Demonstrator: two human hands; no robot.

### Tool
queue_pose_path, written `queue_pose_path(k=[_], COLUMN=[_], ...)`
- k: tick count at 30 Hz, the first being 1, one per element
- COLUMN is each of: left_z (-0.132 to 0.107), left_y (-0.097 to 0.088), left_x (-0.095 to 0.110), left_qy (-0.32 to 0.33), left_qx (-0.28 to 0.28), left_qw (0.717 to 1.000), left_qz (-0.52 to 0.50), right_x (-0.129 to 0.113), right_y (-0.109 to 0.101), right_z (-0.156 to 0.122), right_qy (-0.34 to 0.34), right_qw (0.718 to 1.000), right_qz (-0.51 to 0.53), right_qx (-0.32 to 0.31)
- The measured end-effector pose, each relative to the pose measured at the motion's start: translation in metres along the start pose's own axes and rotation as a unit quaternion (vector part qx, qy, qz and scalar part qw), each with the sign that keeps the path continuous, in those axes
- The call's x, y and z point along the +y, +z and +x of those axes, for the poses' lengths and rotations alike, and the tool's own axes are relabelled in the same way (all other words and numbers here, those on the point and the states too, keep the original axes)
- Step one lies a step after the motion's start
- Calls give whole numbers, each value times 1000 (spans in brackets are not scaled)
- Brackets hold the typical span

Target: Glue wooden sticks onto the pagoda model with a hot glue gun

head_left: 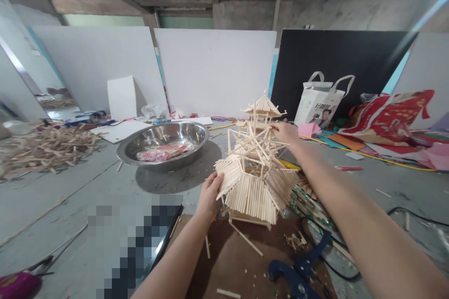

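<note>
A pagoda model [250, 191] built of thin wooden sticks stands in front of me on a brown board [224, 261]. Its lower roof is densely covered with sticks, the middle tier is an open lattice, and a small pointed roof tops it. My left hand [211, 191] grips the left edge of the lower roof, fingers closed on it. Higher up, my right hand [282, 131] is closed at the right side of the model, just below the top roof, fingertips pinched at its sticks. A blue glue gun [294, 275] lies on the board at the lower right.
A metal basin [163, 142] with plastic-wrapped packets sits left of the model. Loose sticks [49, 149] are heaped at far left. White bag [317, 103], red bag [393, 117] and coloured paper lie at right. A black cable [351, 275] runs near my right arm.
</note>
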State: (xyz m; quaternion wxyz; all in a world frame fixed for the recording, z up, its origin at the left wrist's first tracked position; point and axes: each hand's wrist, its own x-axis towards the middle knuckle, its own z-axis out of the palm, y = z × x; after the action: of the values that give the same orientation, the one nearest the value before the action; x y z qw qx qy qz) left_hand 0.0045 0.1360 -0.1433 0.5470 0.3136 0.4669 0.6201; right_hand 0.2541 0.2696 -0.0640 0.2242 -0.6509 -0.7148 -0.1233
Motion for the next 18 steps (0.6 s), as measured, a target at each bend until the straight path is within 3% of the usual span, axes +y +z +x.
queue_pose_path(k=[8, 18], left_z=[-3, -4], left_y=[1, 1], left_x=[4, 5], left_qy=[6, 22], left_qx=[-3, 15], left_qw=[1000, 1000], left_qz=[0, 4], right_x=[-2, -9], right_y=[4, 13], right_z=[-25, -11], right_qy=[-45, -60], right_qw=[999, 997], right_qz=[-6, -17], right_qx=[-20, -54])
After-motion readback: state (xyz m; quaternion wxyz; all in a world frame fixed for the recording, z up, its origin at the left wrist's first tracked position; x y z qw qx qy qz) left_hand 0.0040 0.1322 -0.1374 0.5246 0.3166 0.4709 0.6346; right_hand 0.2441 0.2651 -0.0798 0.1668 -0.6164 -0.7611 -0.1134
